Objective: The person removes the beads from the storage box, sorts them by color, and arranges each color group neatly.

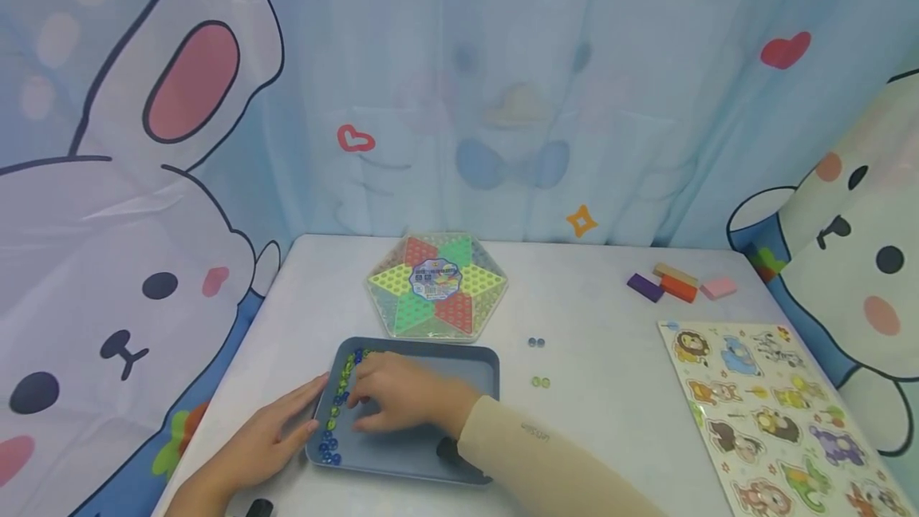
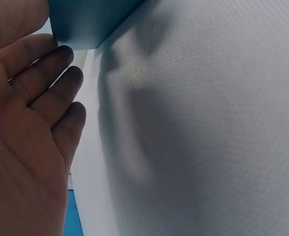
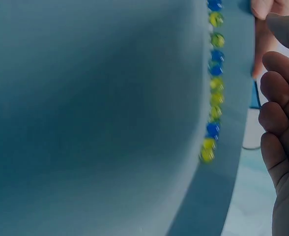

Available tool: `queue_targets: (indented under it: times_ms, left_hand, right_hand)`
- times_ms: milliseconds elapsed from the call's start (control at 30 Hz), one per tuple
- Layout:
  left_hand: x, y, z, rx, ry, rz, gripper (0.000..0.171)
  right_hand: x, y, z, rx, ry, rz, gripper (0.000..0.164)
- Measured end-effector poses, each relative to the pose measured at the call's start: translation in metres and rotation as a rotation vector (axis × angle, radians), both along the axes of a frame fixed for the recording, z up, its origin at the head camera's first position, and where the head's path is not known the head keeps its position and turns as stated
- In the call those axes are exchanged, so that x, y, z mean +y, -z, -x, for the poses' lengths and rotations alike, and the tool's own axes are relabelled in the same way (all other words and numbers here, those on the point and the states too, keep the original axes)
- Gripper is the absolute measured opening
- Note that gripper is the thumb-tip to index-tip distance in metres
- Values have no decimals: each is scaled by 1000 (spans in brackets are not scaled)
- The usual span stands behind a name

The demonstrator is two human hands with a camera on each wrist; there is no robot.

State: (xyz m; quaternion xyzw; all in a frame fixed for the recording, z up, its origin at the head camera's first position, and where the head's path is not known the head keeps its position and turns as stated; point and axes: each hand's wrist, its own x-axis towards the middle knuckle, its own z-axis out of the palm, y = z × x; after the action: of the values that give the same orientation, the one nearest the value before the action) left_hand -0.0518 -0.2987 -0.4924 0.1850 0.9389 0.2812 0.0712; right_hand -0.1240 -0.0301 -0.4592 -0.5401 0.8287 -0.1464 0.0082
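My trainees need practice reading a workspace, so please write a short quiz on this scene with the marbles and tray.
1. In the head view, how many marbles lie on the table to the right of the tray?
2. True or false: the hexagonal board lies on the far side of the tray, outside it.
3. Which hand reaches over the inside of the tray? A) the left; B) the right; C) neither.

Key: 1. Four; 2. True; 3. B, the right hand.

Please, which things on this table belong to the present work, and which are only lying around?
Seemingly in use:
tray
marbles in the tray
probably also the marble pairs beside it

Probably just lying around:
hexagonal board
coloured blocks
animal picture board
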Motion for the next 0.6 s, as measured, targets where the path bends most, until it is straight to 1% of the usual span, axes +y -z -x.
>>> queue_targets:
  times_ms: [200,400,600]
  left_hand:
    - [0,0,0,4,6,-8,60]
    - [-1,2,1,23,16,0,60]
    - [-2,3,1,7,14,-17,59]
  right_hand:
    - [-15,8,-5,-31,-22,-55,27]
    - [-26,18,-7,-20,-35,-123,26]
    - [-33,27,-9,-22,-83,-139,24]
